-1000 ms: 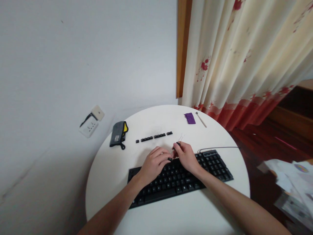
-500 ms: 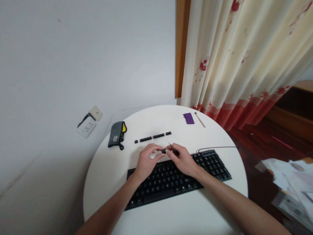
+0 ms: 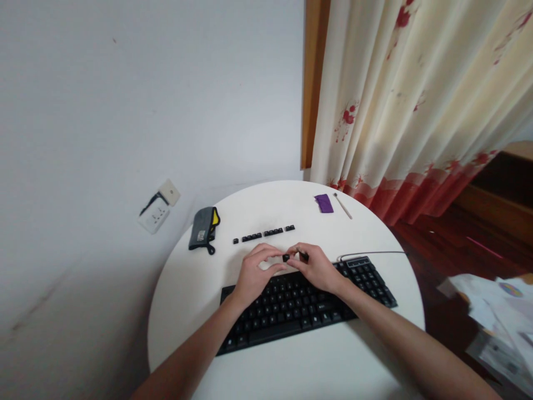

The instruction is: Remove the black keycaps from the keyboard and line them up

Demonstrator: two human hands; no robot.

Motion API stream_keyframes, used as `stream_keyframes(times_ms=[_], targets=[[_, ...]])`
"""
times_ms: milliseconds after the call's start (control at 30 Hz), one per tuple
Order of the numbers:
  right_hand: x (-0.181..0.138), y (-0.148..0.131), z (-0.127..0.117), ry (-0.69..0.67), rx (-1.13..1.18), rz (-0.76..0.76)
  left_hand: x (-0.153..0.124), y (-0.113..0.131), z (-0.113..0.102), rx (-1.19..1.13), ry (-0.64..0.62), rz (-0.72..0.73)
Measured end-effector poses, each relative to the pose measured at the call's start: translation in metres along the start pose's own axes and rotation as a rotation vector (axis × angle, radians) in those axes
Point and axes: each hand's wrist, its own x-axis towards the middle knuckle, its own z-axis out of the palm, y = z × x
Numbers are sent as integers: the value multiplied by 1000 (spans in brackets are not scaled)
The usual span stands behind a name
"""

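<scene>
Left hand (image 3: 255,273) loosened around keycap (image 3: 285,258), lower centre; right hand (image 3: 315,268) pinched it; pass seemed underway, next move called for steadiness.

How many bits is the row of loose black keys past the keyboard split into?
4: a single key at the left end, a longer group, another long group, and a short group at the right end. None looks hidden.
</scene>
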Motion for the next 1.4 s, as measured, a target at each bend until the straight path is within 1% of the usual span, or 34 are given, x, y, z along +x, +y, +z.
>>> stream_keyframes(times_ms=[100, 167, 200, 333, 467, 633, 1000, 1400], targets=[[25, 23, -17, 42, -187, 53, 1, 0, -3, 11, 71, -38], [47, 44, -28, 49, -391, 125, 1, -1, -6, 0, 99, -60], [57, 55, -33, 27, -487, 178, 1, -2, -7, -5, 105, -67], [86, 89, -41, -30, -566, 229, 1, -4, -10, -5, 98, -73], [96, 106, -38, -74, -605, 248, 2, -5, -12, 9, 104, -70], [97, 113, -37, -101, -618, 247, 2, -7, -15, -1, 111, -65], [101, 116, -32, -105, -612, 235, 3, -5, -17, -2, 106, -64], [102, 121, -33, -116, -624, 229, 3, -8, -17, -5, 100, -56]])
